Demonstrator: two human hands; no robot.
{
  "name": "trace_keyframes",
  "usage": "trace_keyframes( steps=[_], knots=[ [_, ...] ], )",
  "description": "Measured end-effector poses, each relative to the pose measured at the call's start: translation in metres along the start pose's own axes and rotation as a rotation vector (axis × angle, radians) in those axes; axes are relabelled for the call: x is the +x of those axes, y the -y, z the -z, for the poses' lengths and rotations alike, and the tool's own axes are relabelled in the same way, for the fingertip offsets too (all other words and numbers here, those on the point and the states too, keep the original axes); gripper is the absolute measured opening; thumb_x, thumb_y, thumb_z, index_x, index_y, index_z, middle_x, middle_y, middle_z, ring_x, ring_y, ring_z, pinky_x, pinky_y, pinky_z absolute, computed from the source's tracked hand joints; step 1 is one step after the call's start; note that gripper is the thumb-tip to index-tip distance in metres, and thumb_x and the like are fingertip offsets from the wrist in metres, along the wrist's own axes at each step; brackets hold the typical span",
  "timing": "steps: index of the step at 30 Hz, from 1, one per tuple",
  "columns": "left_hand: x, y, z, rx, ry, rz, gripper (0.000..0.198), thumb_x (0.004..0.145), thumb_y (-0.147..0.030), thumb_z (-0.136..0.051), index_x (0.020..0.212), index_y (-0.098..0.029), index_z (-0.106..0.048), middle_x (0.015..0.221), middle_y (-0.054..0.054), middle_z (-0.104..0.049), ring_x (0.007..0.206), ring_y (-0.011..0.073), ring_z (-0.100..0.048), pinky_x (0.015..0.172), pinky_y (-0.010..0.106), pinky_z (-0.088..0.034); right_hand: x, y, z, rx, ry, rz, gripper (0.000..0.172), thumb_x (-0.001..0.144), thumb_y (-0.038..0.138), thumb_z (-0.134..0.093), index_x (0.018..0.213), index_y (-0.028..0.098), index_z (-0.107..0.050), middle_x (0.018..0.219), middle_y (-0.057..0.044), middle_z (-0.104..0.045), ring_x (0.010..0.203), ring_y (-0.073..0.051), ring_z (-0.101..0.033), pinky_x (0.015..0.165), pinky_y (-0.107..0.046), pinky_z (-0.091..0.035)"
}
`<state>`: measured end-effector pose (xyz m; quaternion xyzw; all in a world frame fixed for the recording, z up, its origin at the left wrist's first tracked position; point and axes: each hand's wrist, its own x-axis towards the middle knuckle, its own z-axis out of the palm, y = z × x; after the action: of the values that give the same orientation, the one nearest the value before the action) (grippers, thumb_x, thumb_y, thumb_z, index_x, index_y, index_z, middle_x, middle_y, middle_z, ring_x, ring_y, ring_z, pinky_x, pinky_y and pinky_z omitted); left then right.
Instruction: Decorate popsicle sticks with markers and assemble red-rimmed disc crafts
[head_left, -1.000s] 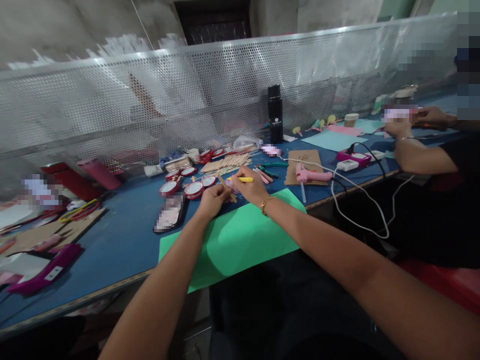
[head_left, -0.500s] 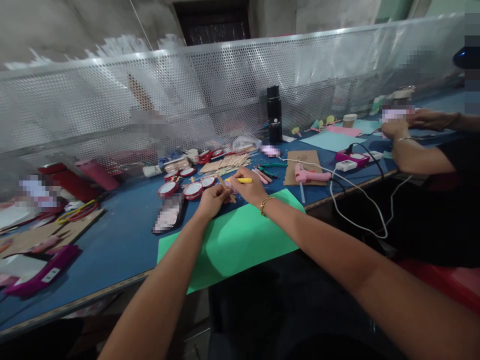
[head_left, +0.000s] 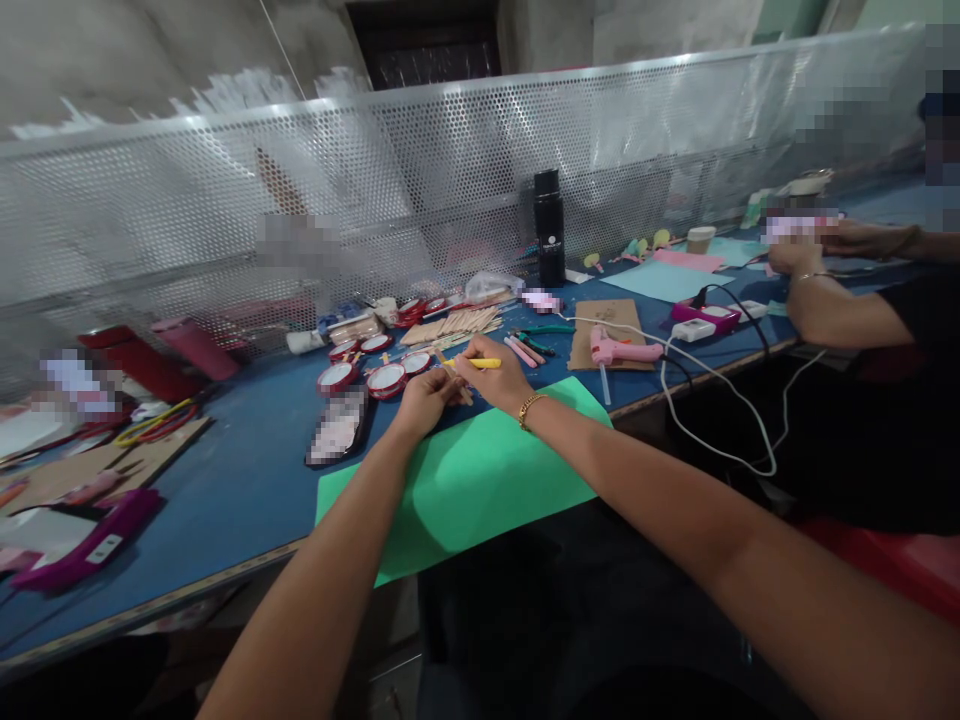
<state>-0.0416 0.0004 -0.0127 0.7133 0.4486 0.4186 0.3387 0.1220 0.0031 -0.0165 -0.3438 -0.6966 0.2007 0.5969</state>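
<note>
My left hand point(head_left: 427, 400) is closed on a flat wooden stick point(head_left: 466, 394) above the far edge of a green sheet point(head_left: 480, 480). A yellow pen point(head_left: 487, 363) is gripped in my right hand point(head_left: 499, 378), its tip end over the stick. The two hands are side by side, nearly touching. Small red-rimmed round pieces point(head_left: 386, 380) lie just left of them, and a pile of wooden sticks point(head_left: 457, 325) lies behind. Pink pens point(head_left: 520, 351) rest to the right of my right hand.
A pink glue gun point(head_left: 630, 350) lies on cardboard point(head_left: 600, 312) at right, with white cables beyond. A black bottle point(head_left: 550, 230) stands by the perforated metal screen point(head_left: 465, 150). A phone point(head_left: 335, 428) lies at left. Another person's hands point(head_left: 799, 255) work at far right.
My right hand and the yellow pen have shifted very slightly left. The pink item by my fingertips no longer shows. The other person's hands moved slightly.
</note>
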Motion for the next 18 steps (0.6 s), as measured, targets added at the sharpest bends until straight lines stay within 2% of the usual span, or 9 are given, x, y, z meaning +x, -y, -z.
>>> trace_keyframes(
  steps=[8, 14, 18],
  knots=[
    [-0.0003, -0.002, 0.0, 0.001, 0.01, 0.007, 0.045, 0.064, -0.06, -0.081, 0.066, -0.018, -0.064, 0.055, -0.001, -0.066, 0.052, 0.0156, -0.059, 0.054, 0.028, -0.047, 0.0021, -0.002, 0.0017, -0.016, -0.051, -0.003, 0.024, 0.088, 0.03, -0.055, 0.068, 0.024, -0.044, 0.066, 0.003, -0.056, 0.065, -0.016, -0.052, 0.063, -0.027, -0.039],
    [0.0005, 0.0001, -0.0003, -0.012, 0.018, 0.006, 0.047, 0.066, -0.061, -0.081, 0.063, -0.018, -0.062, 0.057, 0.001, -0.067, 0.054, 0.0166, -0.06, 0.055, 0.029, -0.049, 0.0009, -0.0017, -0.0007, -0.009, -0.021, 0.01, 0.022, 0.088, 0.035, -0.056, 0.071, 0.025, -0.047, 0.067, 0.003, -0.057, 0.067, -0.016, -0.054, 0.063, -0.027, -0.04],
    [0.0008, 0.0007, 0.0004, -0.008, 0.022, 0.004, 0.044, 0.067, -0.058, -0.081, 0.068, -0.017, -0.065, 0.059, 0.002, -0.068, 0.056, 0.0174, -0.061, 0.056, 0.03, -0.049, 0.0026, -0.0031, 0.0008, -0.02, -0.051, -0.002, 0.023, 0.088, 0.032, -0.055, 0.069, 0.025, -0.045, 0.066, 0.003, -0.056, 0.066, -0.016, -0.052, 0.063, -0.028, -0.04]
  ],
)
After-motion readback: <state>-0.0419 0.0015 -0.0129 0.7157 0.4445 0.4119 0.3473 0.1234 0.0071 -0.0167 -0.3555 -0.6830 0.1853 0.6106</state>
